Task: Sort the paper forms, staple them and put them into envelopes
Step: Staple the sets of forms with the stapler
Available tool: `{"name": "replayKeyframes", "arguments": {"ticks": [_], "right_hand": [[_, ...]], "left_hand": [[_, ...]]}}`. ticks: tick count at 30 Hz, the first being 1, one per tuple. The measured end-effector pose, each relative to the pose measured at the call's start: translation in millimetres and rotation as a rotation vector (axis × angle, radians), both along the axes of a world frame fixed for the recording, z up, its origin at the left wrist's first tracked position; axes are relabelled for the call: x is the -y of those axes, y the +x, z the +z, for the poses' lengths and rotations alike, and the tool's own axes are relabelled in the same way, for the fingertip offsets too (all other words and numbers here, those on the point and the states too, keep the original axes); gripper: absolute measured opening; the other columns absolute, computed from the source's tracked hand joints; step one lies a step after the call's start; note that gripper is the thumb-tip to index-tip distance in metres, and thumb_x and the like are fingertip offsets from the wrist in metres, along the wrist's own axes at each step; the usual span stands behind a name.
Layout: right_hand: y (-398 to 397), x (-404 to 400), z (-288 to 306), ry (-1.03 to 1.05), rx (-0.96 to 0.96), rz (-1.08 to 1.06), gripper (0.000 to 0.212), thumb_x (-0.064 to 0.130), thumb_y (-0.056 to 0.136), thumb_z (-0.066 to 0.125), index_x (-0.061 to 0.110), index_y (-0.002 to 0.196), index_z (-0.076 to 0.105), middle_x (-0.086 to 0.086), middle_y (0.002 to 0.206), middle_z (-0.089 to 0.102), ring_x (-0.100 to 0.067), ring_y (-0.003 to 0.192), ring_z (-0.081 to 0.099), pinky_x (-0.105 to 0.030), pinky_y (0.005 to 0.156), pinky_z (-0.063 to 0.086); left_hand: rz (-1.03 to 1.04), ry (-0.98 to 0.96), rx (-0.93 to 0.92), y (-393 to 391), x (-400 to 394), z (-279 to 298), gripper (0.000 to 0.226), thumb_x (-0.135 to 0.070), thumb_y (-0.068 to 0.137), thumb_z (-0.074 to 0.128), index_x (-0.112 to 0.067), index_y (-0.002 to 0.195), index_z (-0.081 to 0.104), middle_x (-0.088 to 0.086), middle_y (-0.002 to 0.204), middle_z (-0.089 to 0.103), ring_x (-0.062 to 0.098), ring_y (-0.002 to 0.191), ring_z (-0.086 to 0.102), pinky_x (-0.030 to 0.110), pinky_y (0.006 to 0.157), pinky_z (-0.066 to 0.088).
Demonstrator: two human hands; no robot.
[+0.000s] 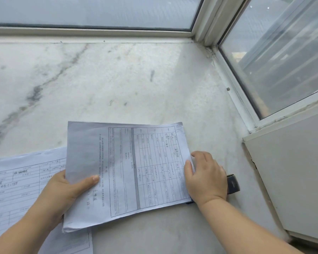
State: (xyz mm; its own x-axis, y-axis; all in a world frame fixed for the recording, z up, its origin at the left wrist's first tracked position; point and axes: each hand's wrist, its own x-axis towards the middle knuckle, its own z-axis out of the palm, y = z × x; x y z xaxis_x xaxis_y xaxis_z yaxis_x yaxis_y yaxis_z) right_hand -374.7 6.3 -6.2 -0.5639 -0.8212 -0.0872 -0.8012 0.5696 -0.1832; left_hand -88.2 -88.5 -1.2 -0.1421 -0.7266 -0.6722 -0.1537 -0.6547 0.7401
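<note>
A set of printed paper forms (128, 169) is held sideways just above the marble sill. My left hand (66, 191) grips its left part, thumb on top and fingers underneath. My right hand (207, 178) holds the right edge, thumb on the sheet and fingers curled behind it. A dark stapler (233, 183) lies on the sill right behind my right hand, mostly hidden by it. More forms (17, 182) lie flat at the lower left, partly under the held set and my left arm.
The white marble sill (103, 83) stretches to the window frames (206, 21) at the back and right. A white wall panel (292, 173) closes the right side.
</note>
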Motion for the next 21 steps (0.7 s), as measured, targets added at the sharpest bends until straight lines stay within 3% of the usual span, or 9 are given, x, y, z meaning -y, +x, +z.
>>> {"name": "replayKeyframes", "arguments": {"ticks": [3,7,9,12,15,21], "right_hand": [[-4.6,-2.8,9.1,0.001,0.143,-0.014,0.044,0.055,0.092,0.041,0.023,0.117,0.058,0.007,0.117,0.058,-0.02,0.094,0.06,-0.034,0.079,0.044],[-27.0,-20.6,31.2,-0.106,0.428,0.082,0.051,0.076,0.072,0.03,0.038,0.096,0.054,0.021,0.098,0.06,-0.002,0.087,0.057,-0.019,0.07,0.04],[-44.5,-35.3,38.3,0.027,0.409,0.189,0.051,0.08,0.065,0.032,0.041,0.091,0.052,0.023,0.09,0.06,0.0,0.087,0.056,-0.024,0.076,0.042],[-60.9,-50.4,37.7,0.138,0.327,0.406,0.05,0.08,0.067,0.038,0.035,0.08,0.054,0.019,0.08,0.057,-0.001,0.08,0.051,-0.024,0.079,0.036],[-65.1,-58.5,37.6,0.182,0.357,0.51,0.05,0.079,0.067,0.039,0.032,0.079,0.05,0.019,0.082,0.05,0.001,0.085,0.044,-0.017,0.085,0.029],[-72.1,-70.6,42.3,0.195,0.334,0.662,0.049,0.077,0.071,0.043,0.031,0.085,0.049,0.019,0.089,0.046,-0.006,0.09,0.041,-0.02,0.09,0.028]], "left_hand": [[-0.01,0.005,0.0,-0.7,1.5,5.2,0.044,-0.009,0.056,0.086,-0.005,0.096,0.069,0.016,0.086,0.074,0.03,0.068,0.072,0.034,0.052,0.058],[-0.026,0.003,0.017,0.2,2.3,16.5,0.045,-0.011,0.054,0.083,-0.005,0.097,0.069,0.017,0.087,0.074,0.032,0.071,0.072,0.036,0.057,0.059],[-0.014,0.0,0.027,1.9,3.5,21.4,0.046,-0.005,0.056,0.084,-0.004,0.099,0.068,0.016,0.087,0.074,0.031,0.071,0.072,0.035,0.055,0.059],[0.049,-0.015,0.063,2.5,9.7,25.7,0.029,-0.003,0.076,0.074,-0.002,0.104,0.066,0.014,0.087,0.075,0.028,0.068,0.072,0.033,0.053,0.059],[0.095,-0.029,0.088,-5.8,17.3,23.8,0.025,-0.003,0.079,0.072,-0.003,0.103,0.066,0.013,0.088,0.075,0.026,0.066,0.072,0.033,0.054,0.059],[0.09,-0.019,0.075,-60.5,17.3,12.5,0.024,-0.002,0.078,0.074,-0.004,0.101,0.067,0.01,0.086,0.075,0.026,0.07,0.072,0.034,0.059,0.059]]}}
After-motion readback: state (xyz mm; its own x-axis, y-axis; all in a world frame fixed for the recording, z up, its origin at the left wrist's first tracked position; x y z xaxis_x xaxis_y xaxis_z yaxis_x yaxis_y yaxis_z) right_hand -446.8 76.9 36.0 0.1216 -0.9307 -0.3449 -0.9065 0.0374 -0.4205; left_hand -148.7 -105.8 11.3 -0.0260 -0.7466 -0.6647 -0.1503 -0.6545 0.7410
